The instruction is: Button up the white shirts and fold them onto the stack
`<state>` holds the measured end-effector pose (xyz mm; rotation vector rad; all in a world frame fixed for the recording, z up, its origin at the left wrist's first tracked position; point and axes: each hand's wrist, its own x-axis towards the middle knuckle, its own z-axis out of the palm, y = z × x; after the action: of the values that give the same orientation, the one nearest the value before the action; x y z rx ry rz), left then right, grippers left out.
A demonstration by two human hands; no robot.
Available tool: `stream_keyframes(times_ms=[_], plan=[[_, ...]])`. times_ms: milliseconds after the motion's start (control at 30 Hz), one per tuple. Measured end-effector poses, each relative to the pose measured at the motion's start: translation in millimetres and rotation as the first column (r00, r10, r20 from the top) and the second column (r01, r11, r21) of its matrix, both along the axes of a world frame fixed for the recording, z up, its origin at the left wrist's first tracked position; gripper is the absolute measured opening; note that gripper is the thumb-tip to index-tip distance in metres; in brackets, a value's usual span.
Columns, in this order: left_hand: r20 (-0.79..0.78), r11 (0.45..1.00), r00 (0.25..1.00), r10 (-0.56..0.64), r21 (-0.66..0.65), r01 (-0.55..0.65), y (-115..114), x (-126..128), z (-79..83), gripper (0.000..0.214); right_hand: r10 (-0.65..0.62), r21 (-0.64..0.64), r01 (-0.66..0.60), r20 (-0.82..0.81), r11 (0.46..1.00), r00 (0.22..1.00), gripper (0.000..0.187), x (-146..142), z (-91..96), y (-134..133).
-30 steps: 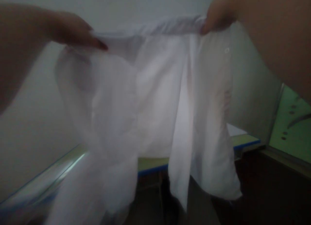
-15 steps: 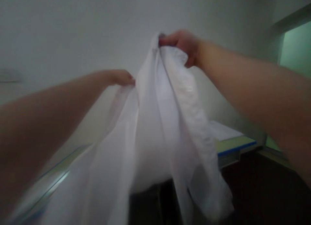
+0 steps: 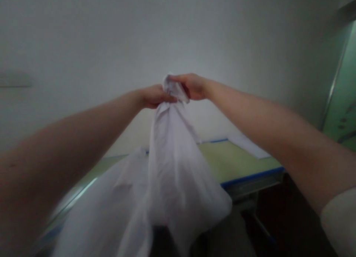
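Through the camera on the head, I see a white, thin, soft cloth garment [image 3: 178,168], which hangs in the air from near the centre of my view and falls in long folds toward 6 o'clock. The bare left hand [image 3: 160,96] comes in from 8 o'clock and is just at the 11 o'clock side of the centre; its fingers are closed on the gathered upper part of the garment. The bare right hand [image 3: 196,87] comes in from 4 o'clock and is at about 1 o'clock, near the left hand and a little higher; it grasps the bunched top end of the same cloth, with the thumb pointing toward 9 o'clock. A wide part of the garment spreads toward 7 o'clock, where it is blurred, and I cannot tell how its folds are lying there. Behind the cloth I find a long table with pale yellow-green top and blue edge [image 3: 217,159]; whether the cloth touches it, I cannot tell. On this table, between 3 and 4 o'clock, lies a flat white sheet [image 3: 247,146]. A plain grey-white wall [image 3: 139,34] fills the view toward 12 o'clock, and a green panel with dark marks [image 3: 343,101] stands near 3 o'clock. Around the right arm, at the 4 o'clock border, I notice a white sleeve [image 3: 340,222].
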<state>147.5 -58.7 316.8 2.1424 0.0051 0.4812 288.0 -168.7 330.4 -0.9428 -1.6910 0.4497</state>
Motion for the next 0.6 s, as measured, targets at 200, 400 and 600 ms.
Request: stream_keyframes(times_ms=[200, 400, 600], plan=[[0.084, 0.994, 0.991, 0.107, 0.01, -0.109, 9, -3, 3.0, 0.031, -0.054, -0.091, 0.061, 0.082, 0.994, 0.995, 0.047, 36, -61.4, 11], [0.061, 0.992, 0.991, 0.122, -0.009, -0.122, 19, -15, 11.5, 0.023, 0.044, -0.427, 0.095, 0.304, 0.899, 0.952, 0.022, 49, -114.1, 24], [-0.014, 0.966, 0.974, 0.226, -0.123, -0.226, 56, -35, 8.6, 0.036, -0.27, -0.186, 0.262, -0.022, 0.947, 0.963, 0.032, 73, -81.6, 35]])
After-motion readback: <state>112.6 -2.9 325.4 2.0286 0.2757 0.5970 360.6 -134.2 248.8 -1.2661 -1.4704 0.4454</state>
